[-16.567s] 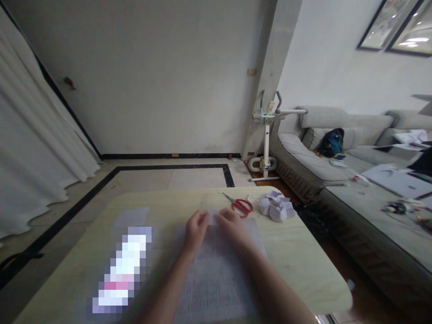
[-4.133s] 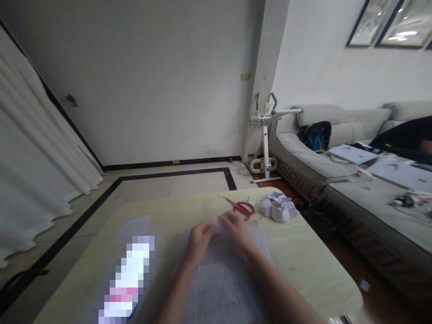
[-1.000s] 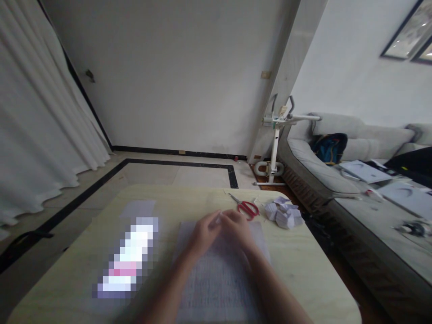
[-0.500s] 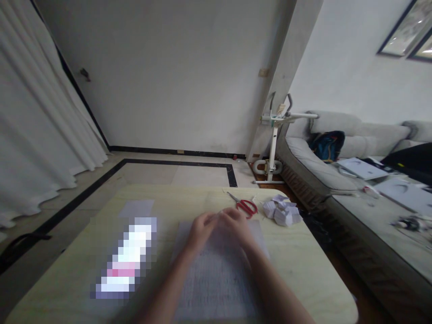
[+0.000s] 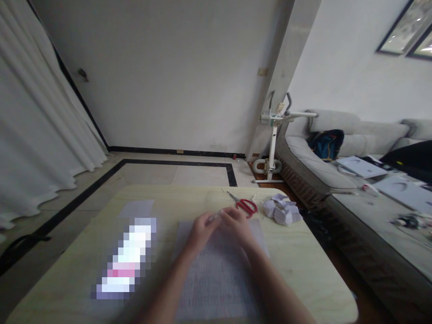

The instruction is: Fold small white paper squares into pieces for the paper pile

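Over the far edge of a large printed sheet of paper (image 5: 219,279), my left hand (image 5: 203,226) and my right hand (image 5: 235,221) meet with bent, closed fingers. Between their fingertips is a small white piece (image 5: 216,216), mostly hidden; it looks like paper, but its shape is unclear. Just beyond my right hand lie red-handled scissors (image 5: 246,208), blades pointing to the far left. Farther right, a heap of folded white paper pieces (image 5: 282,210) rests on the table.
The pale wooden table (image 5: 313,279) has rounded corners. On its left lie a bright, pixelated device-like shape (image 5: 130,252) and a small pale paper (image 5: 137,208). A grey sofa (image 5: 337,180) and a white exercise stand (image 5: 272,144) are beyond the right side.
Both hands stay almost in place, with only slight finger movement around the small white piece. The scissors and paper heap have not moved.
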Demonstrator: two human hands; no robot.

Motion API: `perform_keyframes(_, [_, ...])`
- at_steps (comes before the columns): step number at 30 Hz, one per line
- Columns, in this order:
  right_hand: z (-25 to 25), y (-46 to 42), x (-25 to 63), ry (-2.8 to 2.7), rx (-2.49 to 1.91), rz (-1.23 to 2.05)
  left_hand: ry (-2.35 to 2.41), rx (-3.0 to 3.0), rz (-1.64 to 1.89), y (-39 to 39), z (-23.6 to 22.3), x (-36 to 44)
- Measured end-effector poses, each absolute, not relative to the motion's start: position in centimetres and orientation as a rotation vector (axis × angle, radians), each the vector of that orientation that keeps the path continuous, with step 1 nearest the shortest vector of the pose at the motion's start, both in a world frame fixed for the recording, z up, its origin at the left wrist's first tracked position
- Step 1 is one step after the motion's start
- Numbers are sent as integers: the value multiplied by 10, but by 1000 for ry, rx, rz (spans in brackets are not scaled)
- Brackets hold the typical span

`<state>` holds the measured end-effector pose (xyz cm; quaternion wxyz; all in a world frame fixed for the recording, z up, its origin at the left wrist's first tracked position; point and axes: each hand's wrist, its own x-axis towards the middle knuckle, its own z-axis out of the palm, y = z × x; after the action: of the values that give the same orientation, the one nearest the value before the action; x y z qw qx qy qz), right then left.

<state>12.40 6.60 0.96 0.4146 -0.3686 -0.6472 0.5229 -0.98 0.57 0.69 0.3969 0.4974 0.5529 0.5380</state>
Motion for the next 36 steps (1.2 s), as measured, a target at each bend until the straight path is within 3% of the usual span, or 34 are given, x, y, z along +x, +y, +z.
perform_keyframes(36, [10, 57, 117, -1599, -962, 1173, 1470, 1320, 1395, 6, 8, -12])
